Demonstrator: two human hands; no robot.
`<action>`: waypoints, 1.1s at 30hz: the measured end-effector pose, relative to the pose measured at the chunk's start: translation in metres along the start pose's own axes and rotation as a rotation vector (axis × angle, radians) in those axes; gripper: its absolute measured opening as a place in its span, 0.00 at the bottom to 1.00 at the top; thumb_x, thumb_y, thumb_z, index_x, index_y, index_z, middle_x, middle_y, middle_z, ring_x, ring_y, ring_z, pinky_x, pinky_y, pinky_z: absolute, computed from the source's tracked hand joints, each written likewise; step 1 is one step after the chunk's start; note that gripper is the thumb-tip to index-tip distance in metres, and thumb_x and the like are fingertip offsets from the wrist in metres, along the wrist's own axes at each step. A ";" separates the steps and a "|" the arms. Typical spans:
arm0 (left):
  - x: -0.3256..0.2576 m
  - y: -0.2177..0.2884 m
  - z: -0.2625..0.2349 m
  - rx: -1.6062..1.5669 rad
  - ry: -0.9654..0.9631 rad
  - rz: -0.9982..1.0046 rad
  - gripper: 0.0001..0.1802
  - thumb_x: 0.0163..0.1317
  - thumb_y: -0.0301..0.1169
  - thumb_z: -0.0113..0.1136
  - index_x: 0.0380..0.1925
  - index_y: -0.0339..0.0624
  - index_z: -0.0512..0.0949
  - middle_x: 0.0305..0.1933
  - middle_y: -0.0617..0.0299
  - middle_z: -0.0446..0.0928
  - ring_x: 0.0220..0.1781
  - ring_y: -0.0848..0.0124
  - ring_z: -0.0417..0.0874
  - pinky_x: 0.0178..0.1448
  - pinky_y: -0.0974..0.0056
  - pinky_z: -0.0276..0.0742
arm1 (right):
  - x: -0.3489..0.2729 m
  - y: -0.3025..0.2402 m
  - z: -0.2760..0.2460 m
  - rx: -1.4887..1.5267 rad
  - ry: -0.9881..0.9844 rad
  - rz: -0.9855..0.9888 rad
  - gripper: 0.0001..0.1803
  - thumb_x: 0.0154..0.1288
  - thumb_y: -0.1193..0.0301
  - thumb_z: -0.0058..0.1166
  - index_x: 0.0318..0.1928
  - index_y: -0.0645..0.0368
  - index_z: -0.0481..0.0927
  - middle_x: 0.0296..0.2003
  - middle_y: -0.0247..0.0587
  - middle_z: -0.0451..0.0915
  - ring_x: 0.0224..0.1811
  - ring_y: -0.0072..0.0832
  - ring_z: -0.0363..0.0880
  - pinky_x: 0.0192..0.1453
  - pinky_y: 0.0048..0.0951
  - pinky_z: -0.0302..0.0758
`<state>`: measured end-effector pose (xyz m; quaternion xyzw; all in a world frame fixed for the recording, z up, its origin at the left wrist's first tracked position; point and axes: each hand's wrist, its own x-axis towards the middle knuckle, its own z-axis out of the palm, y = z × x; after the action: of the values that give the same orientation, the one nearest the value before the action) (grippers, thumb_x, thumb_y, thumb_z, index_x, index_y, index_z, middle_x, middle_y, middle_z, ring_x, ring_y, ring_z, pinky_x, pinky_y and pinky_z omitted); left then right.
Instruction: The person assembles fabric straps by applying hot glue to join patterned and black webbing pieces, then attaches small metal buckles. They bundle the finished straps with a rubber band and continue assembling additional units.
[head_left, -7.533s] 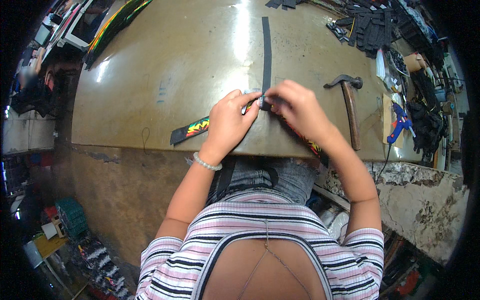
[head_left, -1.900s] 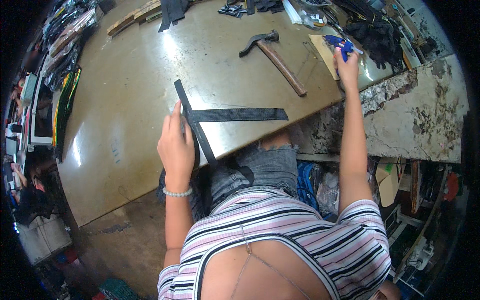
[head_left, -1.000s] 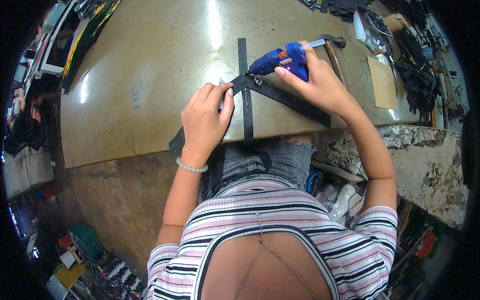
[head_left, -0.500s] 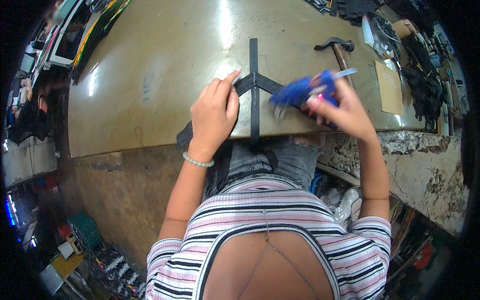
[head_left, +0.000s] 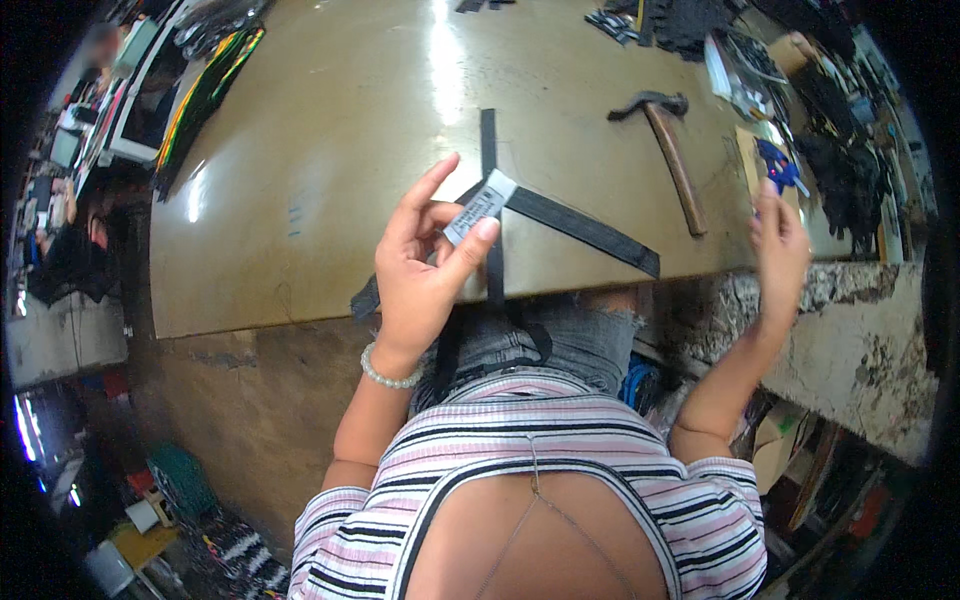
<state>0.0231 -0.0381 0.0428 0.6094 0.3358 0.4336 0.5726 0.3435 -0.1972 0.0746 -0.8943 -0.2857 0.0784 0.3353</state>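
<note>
My left hand (head_left: 419, 262) pinches a small white and grey printed label (head_left: 478, 208) between thumb and fingers. It holds the label over the middle of crossed black webbing straps (head_left: 580, 232), hiding their join. One strap runs away from me, one toward the table's front edge, one out to the right; another shows by my left wrist. Far to the right, my right hand (head_left: 782, 238) has its fingers bunched against a blue glue gun (head_left: 776, 165), which has a pale glue stick poking out. The gun is at the brown cardboard (head_left: 748, 160).
A claw hammer (head_left: 672, 160) with a wooden handle lies between the straps and the cardboard. Black material (head_left: 848, 180) hangs past the right side. Dark strips with coloured edges (head_left: 205, 100) lie at the far left. The table's front edge runs close to my waist.
My right hand has carried the glue gun from beside the straps to the cardboard at the right. My left hand now holds up a label, and the strap's right arm shows fully.
</note>
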 end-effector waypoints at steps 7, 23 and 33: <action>-0.008 0.009 0.016 0.082 -0.230 -0.035 0.26 0.55 0.27 0.73 0.56 0.41 0.80 0.32 0.70 0.83 0.27 0.89 0.69 0.28 0.80 0.59 | -0.081 -0.075 0.110 1.329 -0.953 -0.121 0.16 0.70 0.72 0.60 0.53 0.67 0.76 0.37 0.37 0.81 0.33 0.18 0.78 0.39 0.19 0.78; -0.003 0.000 0.009 -0.402 -0.387 -0.317 0.12 0.63 0.24 0.67 0.45 0.30 0.82 0.38 0.57 0.83 0.40 0.73 0.84 0.46 0.69 0.82 | -0.103 -0.063 0.138 1.622 -0.922 0.041 0.10 0.67 0.74 0.62 0.43 0.67 0.79 0.34 0.43 0.82 0.33 0.24 0.82 0.34 0.22 0.82; -0.008 0.002 0.009 -0.137 -0.245 -0.274 0.09 0.61 0.22 0.69 0.41 0.29 0.84 0.35 0.60 0.84 0.35 0.78 0.83 0.41 0.74 0.79 | -0.087 -0.055 0.128 1.499 -1.062 0.074 0.14 0.69 0.74 0.61 0.51 0.68 0.77 0.42 0.41 0.80 0.43 0.25 0.81 0.43 0.28 0.84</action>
<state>0.0283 -0.0494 0.0442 0.5658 0.3132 0.2963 0.7028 0.2040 -0.1412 0.0076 -0.2978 -0.2478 0.6543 0.6495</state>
